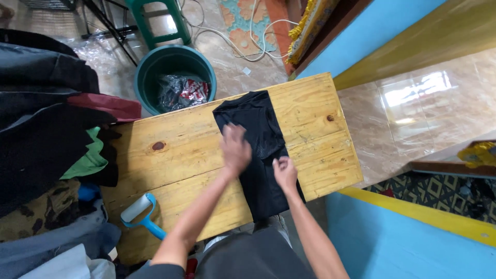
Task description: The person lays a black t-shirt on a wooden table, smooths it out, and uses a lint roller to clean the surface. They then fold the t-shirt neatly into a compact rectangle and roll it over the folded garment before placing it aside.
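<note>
A black garment, folded into a long strip, lies across the wooden table and hangs over its near edge. My left hand presses flat on the cloth's left side, slightly blurred, fingers spread. My right hand pinches the cloth near its right edge, closer to me.
A pile of dark, red and green clothes covers the table's left end. A blue-handled lint roller lies at the near left. A green bucket with crumpled plastic stands on the tiled floor beyond the table, a green stool behind it.
</note>
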